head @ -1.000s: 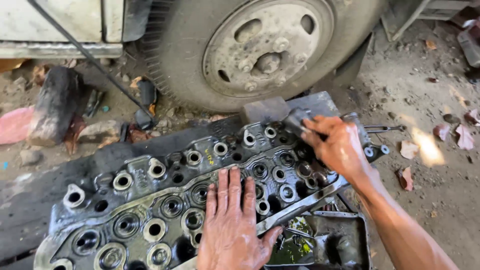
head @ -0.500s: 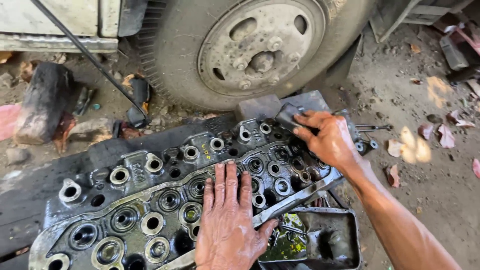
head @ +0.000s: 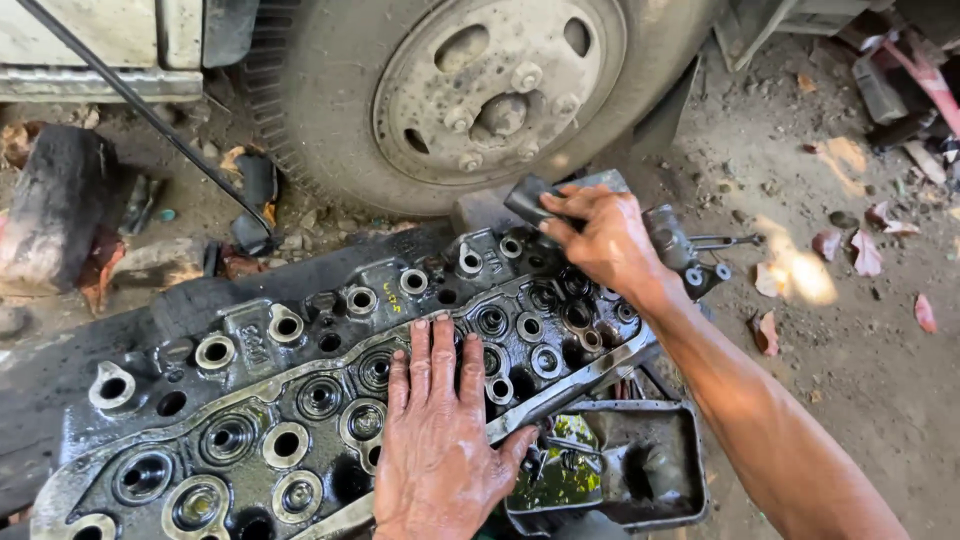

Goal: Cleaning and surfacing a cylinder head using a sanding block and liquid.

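Note:
A long, dark, oily cylinder head (head: 300,400) with several round ports and valve seats lies on the ground in front of me. My left hand (head: 440,440) rests flat on its near middle, fingers spread, holding nothing. My right hand (head: 600,240) is at the head's far right end, closed around a dark tool handle (head: 530,200) that sticks out to the upper left. A thin metal gasket strip (head: 570,385) runs along the head's near edge.
A large truck wheel (head: 480,100) stands just behind the head. A dirty metal tray (head: 640,470) with oily liquid and small parts sits at the near right. A dark block (head: 55,200) lies at left. Dry leaves and debris dot the dirt at right.
My right hand with the tool handle has lifted slightly and shifted left over the head's end. My left hand stays pressed flat in place.

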